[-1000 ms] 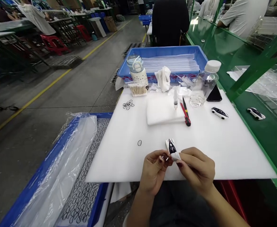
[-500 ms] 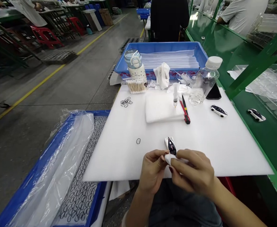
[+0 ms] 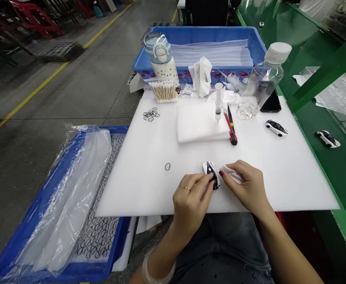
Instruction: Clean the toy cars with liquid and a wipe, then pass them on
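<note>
On the white foam board (image 3: 137, 189), a small white-and-black toy car (image 3: 209, 167) lies close to the near edge. My left hand (image 3: 192, 197), with a ring on one finger, is closed with its fingertips on the car's dark top. Just right of the car, my right hand (image 3: 248, 187) pinches a folded white tissue (image 3: 233, 173). A single thin black ring (image 3: 167, 166) lies left of the hands, and a small pile of similar rings (image 3: 151, 114) is farther back. My left fingers cover part of the car.
Behind the hands are a foam block (image 3: 201, 126), a syringe (image 3: 218, 106), a red cutter (image 3: 231, 130), cotton swabs (image 3: 162, 91), a tumbler (image 3: 164, 63) and a clear bottle (image 3: 261, 83). Another toy car (image 3: 276, 128) sits at right. A blue tray (image 3: 114, 252) of rings stands at left.
My hands have come apart. The left moved onto the toy car, while the right shifted slightly right, still pinching the tissue. The camera view tilted down.
</note>
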A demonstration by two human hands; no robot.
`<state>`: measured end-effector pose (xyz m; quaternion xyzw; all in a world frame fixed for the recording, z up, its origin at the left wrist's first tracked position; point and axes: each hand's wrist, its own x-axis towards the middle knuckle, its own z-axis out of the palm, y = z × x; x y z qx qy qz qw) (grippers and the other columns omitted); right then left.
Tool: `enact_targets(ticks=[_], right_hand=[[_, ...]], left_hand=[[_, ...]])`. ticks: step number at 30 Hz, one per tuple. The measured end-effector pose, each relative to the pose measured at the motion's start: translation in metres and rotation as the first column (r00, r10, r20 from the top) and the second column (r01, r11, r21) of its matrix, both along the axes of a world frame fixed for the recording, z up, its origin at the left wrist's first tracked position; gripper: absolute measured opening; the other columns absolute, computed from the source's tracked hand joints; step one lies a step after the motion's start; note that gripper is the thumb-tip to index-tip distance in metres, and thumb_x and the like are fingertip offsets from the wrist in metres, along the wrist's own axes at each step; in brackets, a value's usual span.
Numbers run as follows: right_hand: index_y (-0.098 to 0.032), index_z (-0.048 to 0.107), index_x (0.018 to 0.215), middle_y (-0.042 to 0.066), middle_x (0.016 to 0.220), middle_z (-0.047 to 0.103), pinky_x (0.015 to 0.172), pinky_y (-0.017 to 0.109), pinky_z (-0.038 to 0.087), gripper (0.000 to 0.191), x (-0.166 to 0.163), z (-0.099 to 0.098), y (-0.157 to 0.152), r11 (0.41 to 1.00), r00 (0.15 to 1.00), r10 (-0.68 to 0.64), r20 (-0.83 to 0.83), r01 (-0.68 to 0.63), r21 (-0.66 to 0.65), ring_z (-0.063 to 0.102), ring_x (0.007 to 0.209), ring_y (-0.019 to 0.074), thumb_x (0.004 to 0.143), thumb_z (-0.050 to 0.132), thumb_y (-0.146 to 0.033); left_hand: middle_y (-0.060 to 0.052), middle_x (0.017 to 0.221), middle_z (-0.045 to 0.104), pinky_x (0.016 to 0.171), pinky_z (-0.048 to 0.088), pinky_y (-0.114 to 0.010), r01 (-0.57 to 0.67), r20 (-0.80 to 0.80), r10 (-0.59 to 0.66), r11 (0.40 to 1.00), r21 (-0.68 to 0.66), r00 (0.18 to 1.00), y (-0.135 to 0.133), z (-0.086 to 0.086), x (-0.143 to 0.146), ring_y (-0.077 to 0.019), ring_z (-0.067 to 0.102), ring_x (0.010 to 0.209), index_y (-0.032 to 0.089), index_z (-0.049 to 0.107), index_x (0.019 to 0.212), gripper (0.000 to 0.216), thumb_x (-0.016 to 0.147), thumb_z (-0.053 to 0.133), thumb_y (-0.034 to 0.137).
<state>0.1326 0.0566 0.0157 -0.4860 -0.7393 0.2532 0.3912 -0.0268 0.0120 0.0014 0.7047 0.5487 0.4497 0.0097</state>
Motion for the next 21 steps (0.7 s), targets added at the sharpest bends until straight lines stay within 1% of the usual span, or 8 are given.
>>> enact_targets(ticks=[3,6,8,10,14,17,21], right_hand=[[-0.016,0.068,0.084,-0.001,0.07,0.061,0.055,0.022,0.04,0.005,0.001,-0.001,0.0,0.999,0.999,0.039,0.031,-0.039,-0.017,0.056,0.062,0.0098,0.087,0.064,-0.018],[-0.016,0.069,0.085,0.0,0.072,0.061,0.055,0.022,0.039,0.007,0.002,0.0,0.0,0.994,0.993,0.085,0.084,-0.079,-0.072,0.057,0.062,0.01,0.087,0.063,-0.019],[-0.017,0.07,0.086,0.0,0.073,0.062,0.056,0.022,0.039,0.008,0.003,0.0,0.001,0.99,0.988,0.103,0.113,-0.091,-0.107,0.058,0.063,0.0103,0.088,0.062,-0.02],[-0.017,0.07,0.086,0.0,0.074,0.062,0.056,0.022,0.039,0.009,0.003,0.001,0.002,0.988,0.986,0.112,0.127,-0.097,-0.122,0.058,0.064,0.0106,0.089,0.062,-0.021],[-0.016,0.069,0.086,0.0,0.074,0.062,0.056,0.022,0.039,0.01,0.003,0.002,0.002,0.987,0.984,0.12,0.133,-0.103,-0.125,0.058,0.063,0.0101,0.089,0.062,-0.022],[-0.016,0.068,0.087,-0.001,0.074,0.061,0.056,0.022,0.039,0.009,0.003,0.002,0.002,0.986,0.984,0.12,0.131,-0.103,-0.128,0.057,0.063,0.0094,0.089,0.062,-0.022],[-0.016,0.068,0.087,-0.001,0.074,0.061,0.056,0.022,0.039,0.008,0.002,0.001,0.003,0.987,0.986,0.114,0.125,-0.099,-0.124,0.056,0.062,0.0092,0.089,0.063,-0.022]], left_hand=[[-0.006,0.087,0.067,0.071,0.055,-0.03,0.043,-0.008,-0.043,0.999,-0.028,0.999,0.0,-0.001,0.001,-0.0174,0.062,0.079,0.014,0.069,0.105,0.019,0.087,0.066,0.009],[-0.006,0.091,0.065,0.073,0.055,-0.03,0.064,0.051,-0.059,0.992,-0.105,0.997,0.0,0.0,-0.001,-0.0171,0.061,0.082,0.015,0.07,0.107,0.021,0.086,0.068,0.012],[-0.005,0.094,0.064,0.076,0.056,-0.029,0.069,0.109,-0.051,0.984,-0.166,0.993,0.001,0.001,-0.004,-0.0168,0.062,0.085,0.016,0.07,0.107,0.023,0.084,0.071,0.014],[-0.006,0.098,0.065,0.081,0.057,-0.03,0.055,0.159,-0.021,0.976,-0.213,0.987,0.001,0.001,-0.006,-0.0173,0.064,0.091,0.016,0.071,0.107,0.025,0.083,0.073,0.015],[-0.009,0.115,0.067,0.094,0.055,-0.037,0.034,0.184,0.015,0.965,-0.261,0.983,0.0,0.001,-0.008,-0.0208,0.063,0.107,0.017,0.07,0.111,0.027,0.084,0.07,0.015],[-0.009,0.122,0.067,0.096,0.055,-0.04,0.037,0.175,0.015,0.957,-0.286,0.985,0.0,0.002,-0.009,-0.022,0.062,0.112,0.018,0.07,0.111,0.027,0.085,0.067,0.014],[-0.007,0.12,0.068,0.096,0.055,-0.041,0.046,0.2,0.019,0.948,-0.314,0.98,0.003,0.005,-0.009,-0.0216,0.062,0.111,0.019,0.07,0.109,0.026,0.083,0.068,0.013]])
